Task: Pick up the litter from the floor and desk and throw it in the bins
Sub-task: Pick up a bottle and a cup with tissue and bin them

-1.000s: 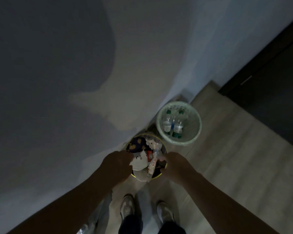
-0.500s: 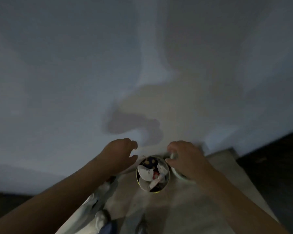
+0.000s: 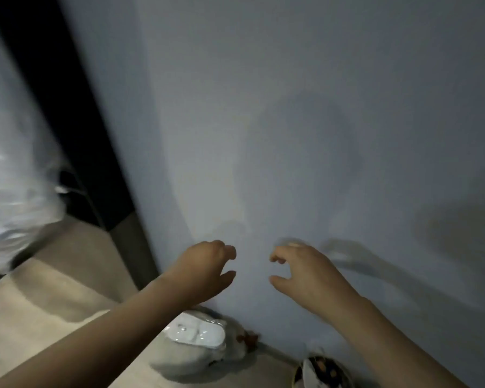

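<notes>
Before pale wall: left hand, right hand empty, fingers loosely curled; no legible writing anywhere.

Two hands, the left hand and right hand, hang empty with fingers loosely curled, an open gap between them. Directly ahead of both, a pale wall closes off any forward reach. Below the left hand a white bag sits on the floor against the wall's foot; below the right wrist the bin stands full. Bare floor lies open left of the left forearm.
</notes>
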Demonstrator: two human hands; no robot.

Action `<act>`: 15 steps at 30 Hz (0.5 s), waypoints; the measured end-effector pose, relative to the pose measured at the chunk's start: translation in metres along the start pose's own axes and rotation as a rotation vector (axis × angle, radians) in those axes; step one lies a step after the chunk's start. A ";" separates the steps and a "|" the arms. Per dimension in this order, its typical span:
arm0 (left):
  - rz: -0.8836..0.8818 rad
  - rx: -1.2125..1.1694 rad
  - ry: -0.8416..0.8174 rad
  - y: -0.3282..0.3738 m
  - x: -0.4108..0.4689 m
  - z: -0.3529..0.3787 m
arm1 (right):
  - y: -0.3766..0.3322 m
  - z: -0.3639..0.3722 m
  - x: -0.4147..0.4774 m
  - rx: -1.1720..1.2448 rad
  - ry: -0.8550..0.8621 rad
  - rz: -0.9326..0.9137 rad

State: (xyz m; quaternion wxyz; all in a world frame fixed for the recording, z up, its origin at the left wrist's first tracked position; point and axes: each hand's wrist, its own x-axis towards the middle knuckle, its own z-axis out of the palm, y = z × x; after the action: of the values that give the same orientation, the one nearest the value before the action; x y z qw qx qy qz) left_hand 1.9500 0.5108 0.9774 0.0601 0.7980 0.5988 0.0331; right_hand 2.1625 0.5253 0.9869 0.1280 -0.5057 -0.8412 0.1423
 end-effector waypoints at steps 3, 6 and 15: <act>-0.147 -0.001 0.044 -0.045 -0.056 -0.021 | -0.066 0.013 0.022 -0.028 -0.030 -0.144; -0.298 0.005 0.084 -0.092 -0.132 -0.041 | -0.150 0.033 0.037 -0.043 -0.064 -0.301; -0.710 0.016 0.195 -0.209 -0.411 -0.067 | -0.428 0.125 0.009 0.017 -0.155 -0.698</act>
State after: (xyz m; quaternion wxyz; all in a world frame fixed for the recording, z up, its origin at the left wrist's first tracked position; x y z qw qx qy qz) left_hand 1.6274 0.1780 1.0230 0.0043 0.5340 0.8416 0.0815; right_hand 1.7645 0.3277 1.0293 0.1087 -0.1745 -0.9693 0.1350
